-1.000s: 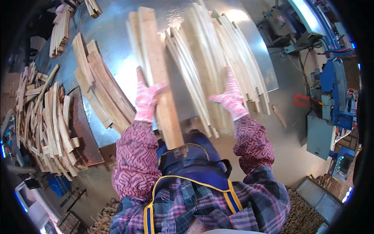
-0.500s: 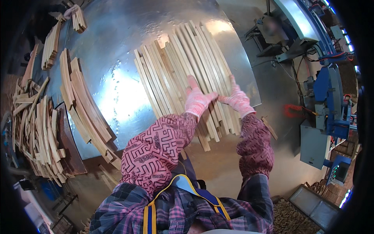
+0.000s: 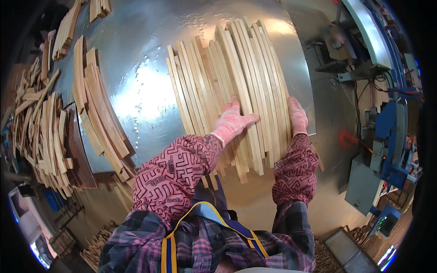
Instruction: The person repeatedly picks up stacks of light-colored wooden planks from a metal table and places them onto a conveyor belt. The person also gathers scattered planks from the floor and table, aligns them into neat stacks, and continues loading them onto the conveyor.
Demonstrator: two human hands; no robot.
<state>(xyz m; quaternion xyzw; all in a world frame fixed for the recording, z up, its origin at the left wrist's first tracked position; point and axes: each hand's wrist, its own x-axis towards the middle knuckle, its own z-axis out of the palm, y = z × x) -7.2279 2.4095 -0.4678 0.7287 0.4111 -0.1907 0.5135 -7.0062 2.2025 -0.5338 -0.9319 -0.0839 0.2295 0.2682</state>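
Note:
A row of long pale wooden strips [image 3: 230, 77] lies side by side on the shiny metal tabletop [image 3: 150, 45], their ends uneven. Pink-and-white gloves cover both my hands. My left hand [image 3: 231, 123] rests on the near half of the row, its fingers pointing away and its thumb stretched to the right across the strips. A few strips just beyond those fingertips sit higher than their neighbours. Along the row's right side, my right hand [image 3: 298, 116] lies with fingers extended against the outermost strip. Its thumb is hardly visible.
Curved wooden boards [image 3: 102, 104] lie on the table's left part. A heap of loose wood pieces [image 3: 45, 132] is at the far left. Blue machinery [image 3: 387, 127] with a grey cabinet [image 3: 363, 184] stands to the right. Another person's hand is partly visible at upper left.
My right hand has moved right, from on top of the strips to the row's outer side. My left hand stays on the row, its thumb still stretched out. The view has shifted slightly.

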